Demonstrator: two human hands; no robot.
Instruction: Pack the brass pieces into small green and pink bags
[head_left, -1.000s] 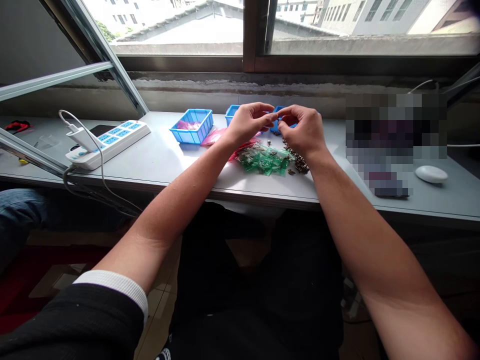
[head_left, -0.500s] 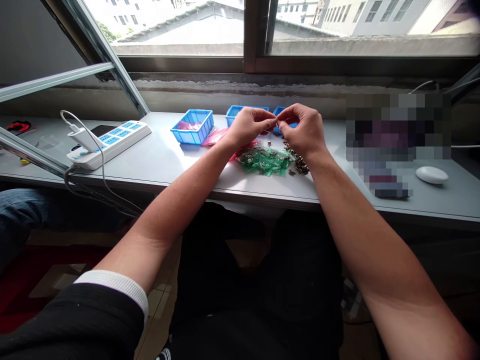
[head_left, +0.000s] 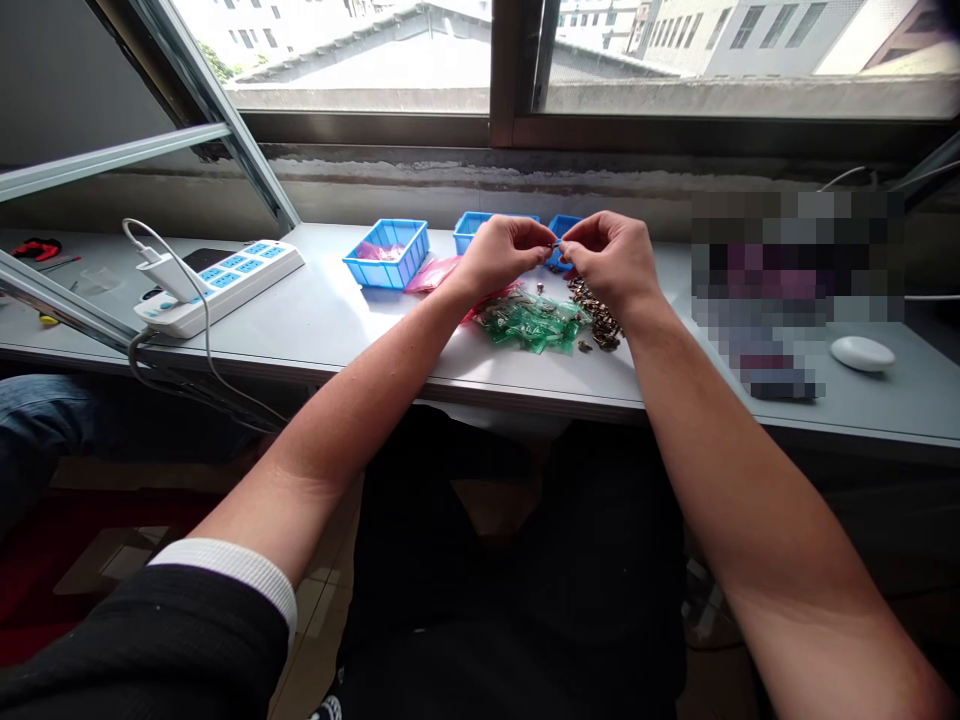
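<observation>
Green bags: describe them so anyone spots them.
Find the table below the window. Nearer the viewer than the left hand and right hand lies a heap, the green bags. Colour sets them apart from pink bags leftward and brown parts rightward.

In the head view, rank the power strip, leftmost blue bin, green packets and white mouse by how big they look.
1. Power strip
2. Leftmost blue bin and green packets: too alike to rank
3. White mouse
</observation>
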